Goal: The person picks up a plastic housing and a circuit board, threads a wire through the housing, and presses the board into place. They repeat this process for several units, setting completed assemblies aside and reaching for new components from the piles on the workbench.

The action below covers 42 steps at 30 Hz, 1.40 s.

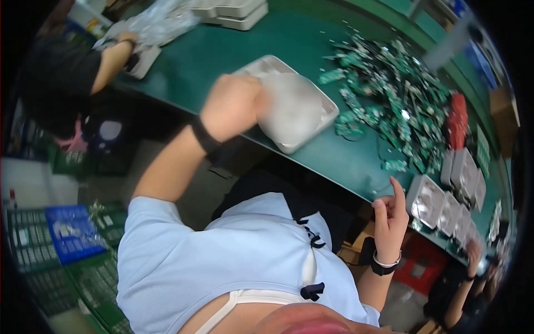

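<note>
My left hand [231, 108] is raised over the near edge of the green table, its fingers closed on a round white piece [293, 108] smeared by motion. What kind of piece it is, I cannot make out. Below it lies a whitish moulded tray [330, 113], partly covered by the hand and the piece. My right hand [393, 217] is off the table's near edge at the right, index finger stretched out and thumb apart, with nothing seen in it. Nearest to that hand is a pale tray [426, 201] with white pieces in its hollows.
A heap of green circuit boards with wires [397, 106] covers the table's right part, beside a red bundle [457, 119]. More trays line the right edge. At far left a co-worker's hand [127, 40] is near clear plastic film [161, 25]; crates [72, 234] stand lower left.
</note>
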Tool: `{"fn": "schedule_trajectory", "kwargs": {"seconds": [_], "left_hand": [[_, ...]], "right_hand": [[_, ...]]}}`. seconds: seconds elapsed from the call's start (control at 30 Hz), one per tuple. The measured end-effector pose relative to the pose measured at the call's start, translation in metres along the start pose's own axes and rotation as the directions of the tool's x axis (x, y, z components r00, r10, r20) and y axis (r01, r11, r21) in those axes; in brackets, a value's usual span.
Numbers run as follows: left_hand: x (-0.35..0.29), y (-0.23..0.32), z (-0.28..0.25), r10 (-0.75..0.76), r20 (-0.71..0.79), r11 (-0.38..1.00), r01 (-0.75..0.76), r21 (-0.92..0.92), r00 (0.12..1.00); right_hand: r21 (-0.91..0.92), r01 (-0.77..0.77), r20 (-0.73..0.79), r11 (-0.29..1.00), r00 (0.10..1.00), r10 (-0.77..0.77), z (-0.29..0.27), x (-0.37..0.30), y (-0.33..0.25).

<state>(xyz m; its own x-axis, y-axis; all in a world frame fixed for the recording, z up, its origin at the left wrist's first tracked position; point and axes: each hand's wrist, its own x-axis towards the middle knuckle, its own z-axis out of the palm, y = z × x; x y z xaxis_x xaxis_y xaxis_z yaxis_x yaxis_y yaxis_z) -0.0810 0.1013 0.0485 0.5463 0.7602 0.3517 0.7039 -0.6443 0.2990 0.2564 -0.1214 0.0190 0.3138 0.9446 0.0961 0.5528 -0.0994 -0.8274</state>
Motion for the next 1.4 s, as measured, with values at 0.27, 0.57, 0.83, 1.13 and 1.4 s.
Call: {"fn": "schedule_trajectory", "kwargs": {"seconds": [0.27, 0.57, 0.83, 1.13, 1.4], "left_hand": [[-0.035, 0.008, 0.020, 0.038, -0.032, 0.991, -0.034, 0.126, 0.999], [-0.057, 0.044, 0.021, 0.105, -0.254, 0.992, -0.121, -0.048, 0.962], [-0.070, 0.061, 0.054, 0.233, -0.115, 0.972, -0.231, 0.032, 0.966], [-0.064, 0.055, 0.035, 0.206, -0.052, 0.970, -0.211, -0.123, 0.977], [-0.066, 0.035, 0.032, 0.085, 0.045, 0.996, -0.085, 0.002, 0.995]], "right_hand": [[0.123, -0.024, -0.087, 0.992, 0.996, 0.035, 0.011, 0.014, 0.040], [0.944, -0.326, 0.308, 0.040, 0.921, 0.239, -0.023, 0.003, 0.049], [0.956, -0.262, 0.285, -0.133, 0.935, 0.211, 0.000, 0.030, 0.037], [0.996, -0.093, 0.093, -0.005, 0.995, 0.037, 0.051, 0.040, 0.024], [0.932, 0.047, -0.054, 0.361, 0.999, 0.008, 0.093, 0.044, -0.018]]}}
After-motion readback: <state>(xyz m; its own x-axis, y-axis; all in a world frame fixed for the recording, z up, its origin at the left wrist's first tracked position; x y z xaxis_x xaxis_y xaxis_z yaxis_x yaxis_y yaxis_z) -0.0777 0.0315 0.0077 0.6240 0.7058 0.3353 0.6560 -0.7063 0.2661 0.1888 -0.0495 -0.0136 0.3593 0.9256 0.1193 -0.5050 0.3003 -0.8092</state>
